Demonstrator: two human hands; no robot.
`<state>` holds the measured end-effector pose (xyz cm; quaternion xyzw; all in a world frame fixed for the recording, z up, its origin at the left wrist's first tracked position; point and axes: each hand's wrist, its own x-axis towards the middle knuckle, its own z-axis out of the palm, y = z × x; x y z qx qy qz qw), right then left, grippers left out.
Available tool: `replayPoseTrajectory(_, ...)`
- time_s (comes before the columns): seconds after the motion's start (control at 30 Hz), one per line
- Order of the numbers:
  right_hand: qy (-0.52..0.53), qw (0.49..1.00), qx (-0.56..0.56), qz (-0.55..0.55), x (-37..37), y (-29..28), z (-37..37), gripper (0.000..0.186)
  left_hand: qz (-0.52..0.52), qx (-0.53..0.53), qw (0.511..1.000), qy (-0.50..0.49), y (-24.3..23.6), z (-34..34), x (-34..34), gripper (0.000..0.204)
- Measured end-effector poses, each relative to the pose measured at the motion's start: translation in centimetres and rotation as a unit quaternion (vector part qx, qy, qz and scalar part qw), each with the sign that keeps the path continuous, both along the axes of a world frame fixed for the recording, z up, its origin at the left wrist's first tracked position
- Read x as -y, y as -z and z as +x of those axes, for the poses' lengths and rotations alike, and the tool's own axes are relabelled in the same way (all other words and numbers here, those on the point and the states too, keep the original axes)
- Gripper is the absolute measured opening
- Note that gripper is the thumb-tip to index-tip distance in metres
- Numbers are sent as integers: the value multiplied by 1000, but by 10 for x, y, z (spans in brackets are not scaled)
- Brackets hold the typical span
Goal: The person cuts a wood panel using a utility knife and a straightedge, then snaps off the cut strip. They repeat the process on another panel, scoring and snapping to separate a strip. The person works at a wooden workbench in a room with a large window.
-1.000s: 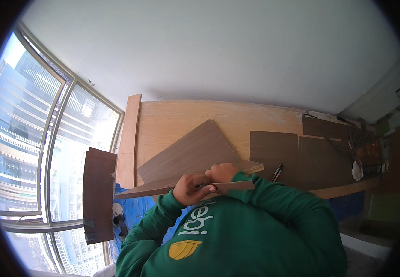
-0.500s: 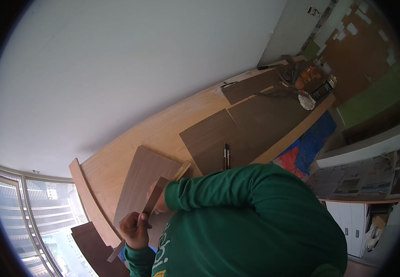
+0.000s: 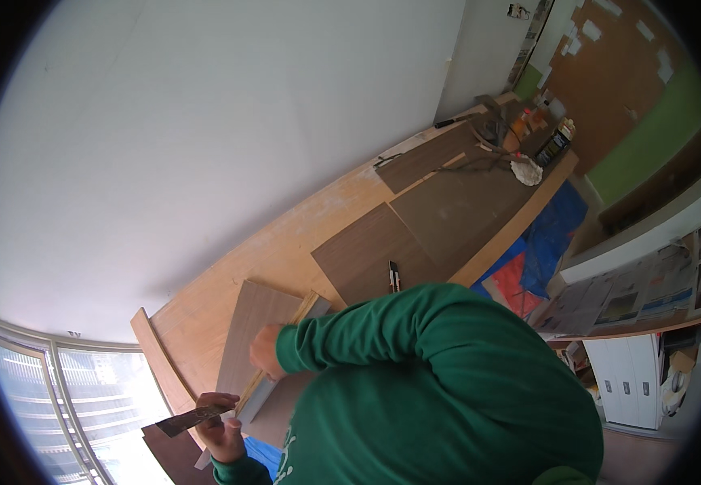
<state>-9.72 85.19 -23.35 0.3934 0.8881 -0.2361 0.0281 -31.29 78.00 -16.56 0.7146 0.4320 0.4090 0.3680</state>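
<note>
My left hand [image 3: 223, 427], at the lower left, pinches a thin, dark brown strip [image 3: 182, 420] that sticks out to the left. Close to it is a wood-grain board [image 3: 255, 311] with a pale, raw wooden edge [image 3: 311, 305]. My right hand [image 3: 266, 352] is curled over that edge, its fingertips partly hidden. Beyond my right sleeve, a utility knife [image 3: 394, 276] lies on a brown wood-grain sheet [image 3: 370, 246].
The long wooden worktop [image 3: 286, 230] runs along a white wall. At its far end stand a dark can [image 3: 556, 141] and a white lump [image 3: 526, 170] among scattered tools. Blue sheeting [image 3: 556, 230] hangs beside it. A window [image 3: 108, 388] is at left.
My left hand has turned the strip from along the board to pointing left, away from my right hand. My right hand has shifted down slightly onto the board's edge. The view has tilted slightly.
</note>
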Motion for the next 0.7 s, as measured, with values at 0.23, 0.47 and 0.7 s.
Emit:
replayPoseTrajectory(0.23, 24, 999, -6, -38, 4, 15, -3, 45, -17, -241, 968, -68, 50, 4, 1, 23)
replayPoseTrajectory(0.47, 38, 998, -14, -50, -5, 50, -16, 45, 44, -289, 954, -61, 48, -36, 5, 21)
replayPoseTrajectory(0.7, 10, 999, 25, -26, -4, 78, -58, 33, 19, -270, 962, -43, 56, -62, 7, 21)
